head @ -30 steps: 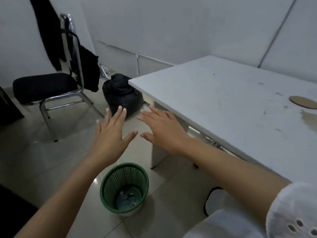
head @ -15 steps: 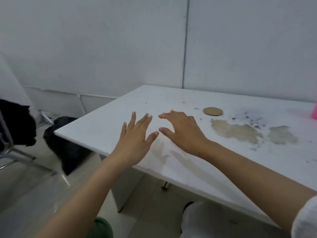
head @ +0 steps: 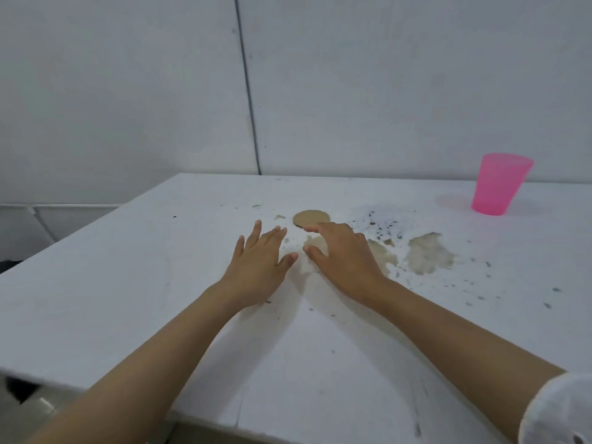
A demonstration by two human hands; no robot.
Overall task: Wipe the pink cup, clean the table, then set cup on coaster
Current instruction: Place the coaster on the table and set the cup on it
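Note:
A translucent pink cup stands upright at the far right of the white table, near the wall. A round brown coaster lies flat at the table's middle. Brownish spill patches and dark crumbs spread between coaster and cup. My left hand hovers palm down, fingers spread, holding nothing, just left of the coaster. My right hand is beside it, also palm down and empty, its fingertips at the coaster's near edge and covering part of a spill patch.
A white panelled wall stands directly behind the table. The table's left edge and near left corner drop to the floor, where something dark shows at the bottom left.
The view has swung right and up from the floor, chair and green bin onto the tabletop. The pink cup has come into view. Both hands now hover over the table by the coaster.

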